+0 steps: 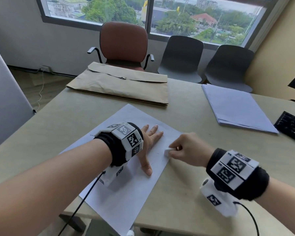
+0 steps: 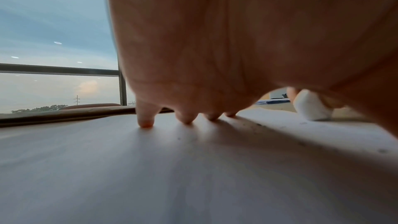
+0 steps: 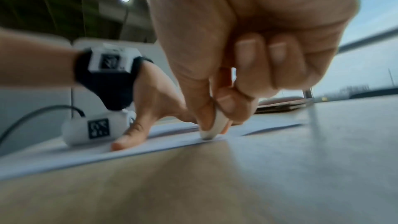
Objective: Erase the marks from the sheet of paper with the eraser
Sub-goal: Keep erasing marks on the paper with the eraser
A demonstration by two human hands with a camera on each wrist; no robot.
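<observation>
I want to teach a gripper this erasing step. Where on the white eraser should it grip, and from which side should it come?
Grip the eraser by its upper part, across the two flat faces, coming from above. The right hand pinches it that way, with its lower end left bare and touching the sheet of paper near the right edge. The left hand presses the sheet flat, so approach from the right.

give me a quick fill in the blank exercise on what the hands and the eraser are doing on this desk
1. The white eraser is pinched by the ____ hand.
2. The left hand lies flat, pressing down the sheet of ____.
3. The eraser touches the sheet near its ____ edge, as the person sees it.
4. Beyond the sheet, near the red chair, lies a brown ____.

Missing words: right; paper; right; envelope
</observation>
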